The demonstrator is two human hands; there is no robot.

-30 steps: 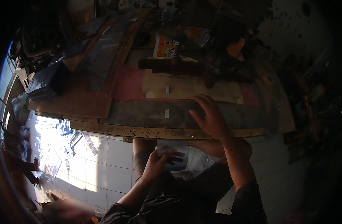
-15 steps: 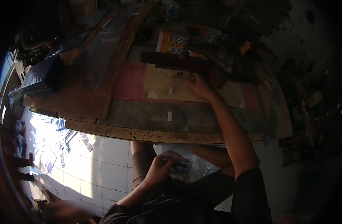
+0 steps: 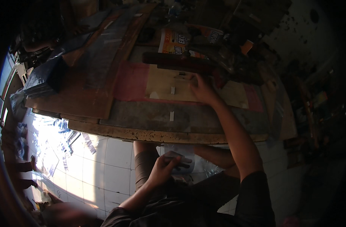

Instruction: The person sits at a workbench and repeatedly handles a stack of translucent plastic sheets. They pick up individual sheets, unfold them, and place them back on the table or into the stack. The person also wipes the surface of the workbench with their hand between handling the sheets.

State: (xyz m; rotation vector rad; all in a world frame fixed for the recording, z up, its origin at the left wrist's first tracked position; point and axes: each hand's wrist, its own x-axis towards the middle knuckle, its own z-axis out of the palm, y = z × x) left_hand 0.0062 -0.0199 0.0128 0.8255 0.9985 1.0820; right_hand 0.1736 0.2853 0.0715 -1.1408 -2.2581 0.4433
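Note:
On the workbench lies a flat panel (image 3: 163, 83), pale yellow in the middle with pink ends. A dark reddish bar (image 3: 173, 60) runs along its far edge. My right hand (image 3: 205, 90) is over the panel just below this bar, its fingers bent and closed; whatever they hold is hidden. Left of those fingers is a small dark piece (image 3: 182, 73). A small white tab (image 3: 173, 90) sits on the panel. Below the bench edge, over my lap, my left hand (image 3: 163, 168) pinches a translucent plastic sheet (image 3: 186, 164) with dark shapes showing through.
Another white tab (image 3: 171, 116) lies on the grey bench top (image 3: 142, 115). To the left are a brown board (image 3: 82, 100) and a dark block-like stack (image 3: 44, 77). Orange-and-white printed packaging (image 3: 173, 39) lies behind the bar. Another person's arm (image 3: 40, 45) shows at the far left.
My right hand's fingers have drawn slightly back to the right and curled in over the panel. The left hand stays at the plastic sheet. The view has shifted slightly.

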